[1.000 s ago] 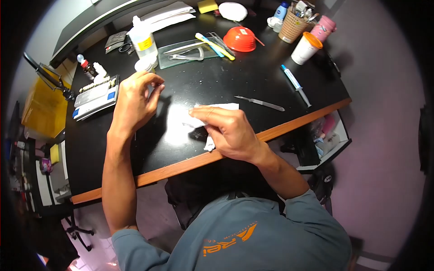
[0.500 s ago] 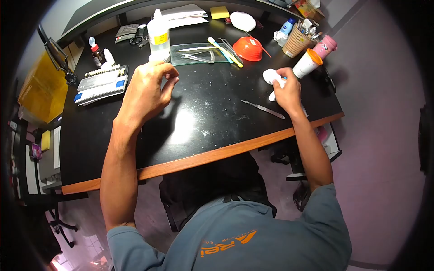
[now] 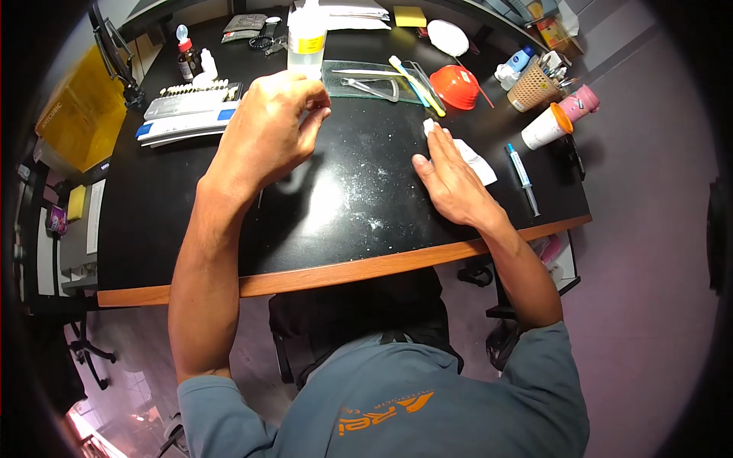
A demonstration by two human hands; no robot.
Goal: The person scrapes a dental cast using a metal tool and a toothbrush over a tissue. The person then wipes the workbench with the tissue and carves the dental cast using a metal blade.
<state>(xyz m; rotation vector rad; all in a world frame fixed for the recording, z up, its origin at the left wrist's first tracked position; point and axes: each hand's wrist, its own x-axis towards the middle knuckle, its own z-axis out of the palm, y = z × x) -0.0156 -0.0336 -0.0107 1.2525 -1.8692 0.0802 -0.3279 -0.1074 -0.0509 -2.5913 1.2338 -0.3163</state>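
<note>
My left hand (image 3: pixel 279 130) is raised over the left middle of the black table, thumb and fingers pinched together. What they hold, if anything, I cannot make out. My right hand (image 3: pixel 460 182) lies palm down at the right of the table, fingers stretched and thumb apart. Beneath and beside those fingers is a crumpled white tissue (image 3: pixel 477 163), partly hidden by the hand. A syringe with a blue cap (image 3: pixel 524 180) rests to the right of that hand. The scalpel seen earlier does not show now.
A clear bottle with a yellow label (image 3: pixel 307 47) stands beyond my left hand. Behind are a glass plate (image 3: pixel 359 90) with tools, a toothbrush (image 3: pixel 418 85) and a red bowl (image 3: pixel 456 88). A white cup with an orange rim (image 3: pixel 546 128) tilts at right. White specks dot the black table (image 3: pixel 359 229).
My right hand has moved left and lowered, its fingers straightening over the tissue. The syringe is now uncovered, while the scalpel is out of sight. My left hand keeps its pinch; the view has shifted.
</note>
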